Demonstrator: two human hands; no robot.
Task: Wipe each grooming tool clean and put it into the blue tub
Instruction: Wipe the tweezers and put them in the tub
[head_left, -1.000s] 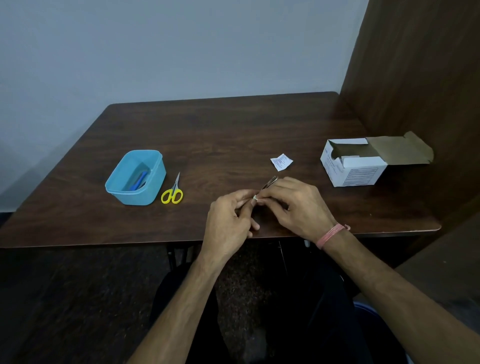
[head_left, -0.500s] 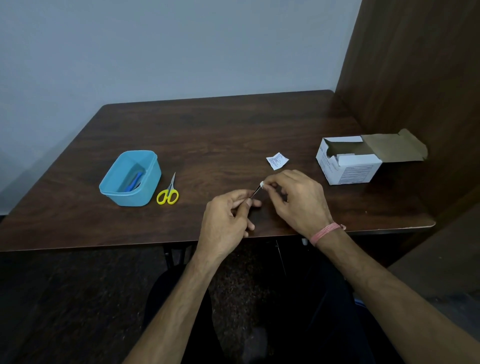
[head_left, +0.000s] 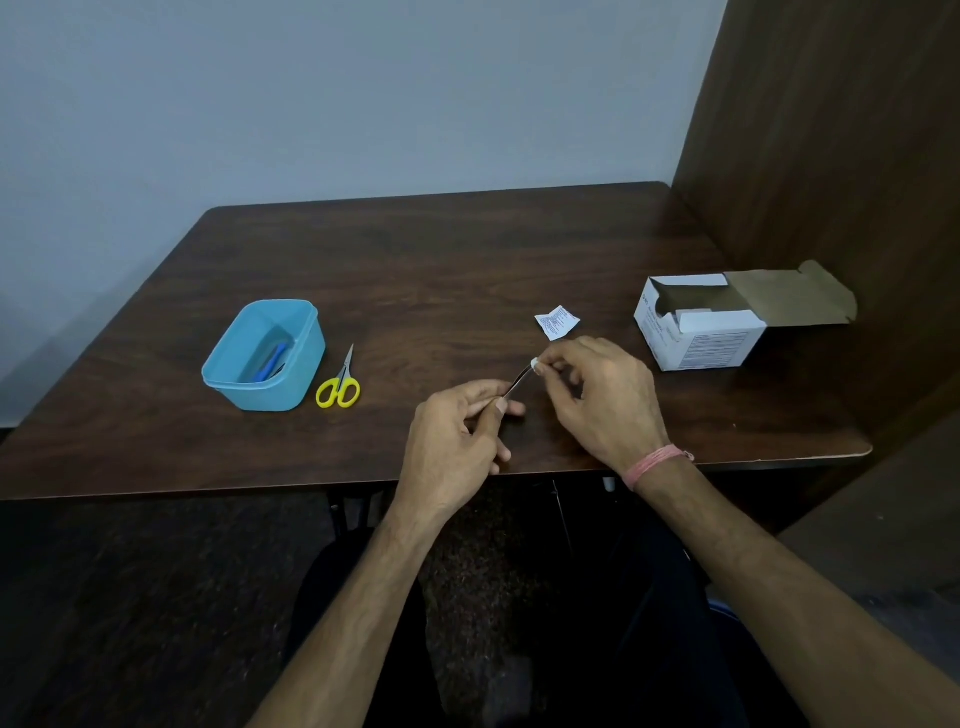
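My left hand (head_left: 457, 436) pinches the near end of thin metal tweezers (head_left: 518, 382) above the table's front edge. My right hand (head_left: 602, 400) presses a small white wipe (head_left: 535, 362) around the far tip of the tweezers. The blue tub (head_left: 306, 358) stands to the left on the table, with a blue tool (head_left: 272, 361) lying inside. Yellow-handled scissors (head_left: 340, 384) lie flat just right of the tub.
A torn white wipe wrapper (head_left: 557, 322) lies behind my right hand. An open white cardboard box (head_left: 701, 332) sits at the right, its flap toward a brown wooden partition (head_left: 831, 156). The dark wooden table (head_left: 415, 270) meets a grey wall behind.
My right hand has slid the wipe outward along the tweezers, from near my left fingers to the tip. More of the metal shaft now shows between my hands.
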